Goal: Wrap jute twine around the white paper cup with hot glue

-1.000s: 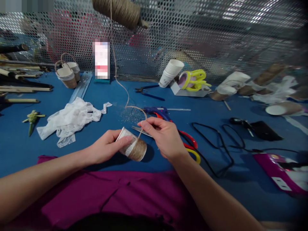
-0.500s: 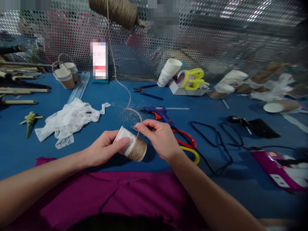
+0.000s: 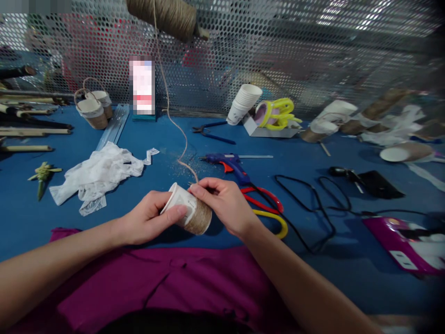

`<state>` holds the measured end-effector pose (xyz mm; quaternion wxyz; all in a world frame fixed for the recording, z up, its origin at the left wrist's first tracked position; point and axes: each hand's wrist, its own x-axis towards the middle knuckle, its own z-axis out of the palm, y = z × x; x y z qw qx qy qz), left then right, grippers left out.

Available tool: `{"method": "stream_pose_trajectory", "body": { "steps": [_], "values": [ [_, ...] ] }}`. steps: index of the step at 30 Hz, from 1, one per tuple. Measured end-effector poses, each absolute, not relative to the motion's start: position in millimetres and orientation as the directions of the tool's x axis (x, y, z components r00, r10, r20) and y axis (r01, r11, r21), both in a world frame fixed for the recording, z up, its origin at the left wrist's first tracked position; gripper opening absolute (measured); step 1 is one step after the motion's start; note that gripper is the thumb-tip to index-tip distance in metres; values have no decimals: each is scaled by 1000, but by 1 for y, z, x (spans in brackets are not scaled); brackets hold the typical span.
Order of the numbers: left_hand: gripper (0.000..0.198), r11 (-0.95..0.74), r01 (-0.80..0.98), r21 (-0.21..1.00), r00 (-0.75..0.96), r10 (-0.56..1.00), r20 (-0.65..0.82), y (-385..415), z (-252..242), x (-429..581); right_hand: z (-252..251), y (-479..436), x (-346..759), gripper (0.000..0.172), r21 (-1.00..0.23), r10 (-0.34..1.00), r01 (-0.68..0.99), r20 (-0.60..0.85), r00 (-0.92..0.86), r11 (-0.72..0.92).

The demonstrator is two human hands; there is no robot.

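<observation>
A white paper cup [image 3: 189, 211] lies tilted in front of me, its lower half wound with brown twine [image 3: 200, 218]. My left hand [image 3: 155, 215] is closed round the cup near its rim, thumb on the near side. Pinched in the fingers of my right hand [image 3: 222, 202] is the twine, right at the cup's upper side. From there the loose strand [image 3: 181, 134] runs up across the table to a twine spool [image 3: 167, 16] hanging at the top. Behind my right hand lie scissors [image 3: 278, 227] with red and yellow handles.
A blue glue gun [image 3: 231, 162] lies beyond my right hand, its black cord looping right. White lace [image 3: 100, 171] is heaped at left. Pliers [image 3: 215, 134], stacked cups [image 3: 243, 104] and finished small baskets [image 3: 93, 113] stand or lie along the mesh wall.
My right hand has moved slightly down and closer against the cup with the twine. The strand has shifted a little to the left. My left hand still holds the cup.
</observation>
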<state>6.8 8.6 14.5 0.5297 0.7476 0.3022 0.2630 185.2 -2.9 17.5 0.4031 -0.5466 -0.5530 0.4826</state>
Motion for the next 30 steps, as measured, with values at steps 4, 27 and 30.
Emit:
{"method": "stream_pose_trajectory", "body": {
  "steps": [4, 27, 30],
  "values": [
    [24, -414, 161, 896, 699, 689, 192, 8, 16, 6, 18, -4, 185, 22, -974, 994, 226, -55, -93, -33],
    [25, -121, 233, 965, 662, 746, -66, 12, 21, 12, 20, -9, 181, 17, -857, 992, 500, 93, -91, 126],
    [26, 125, 218, 968, 619, 749, -236, 12, 20, 15, 16, -11, 179, 17, -817, 988, 555, 127, -89, 155]
  ]
}}
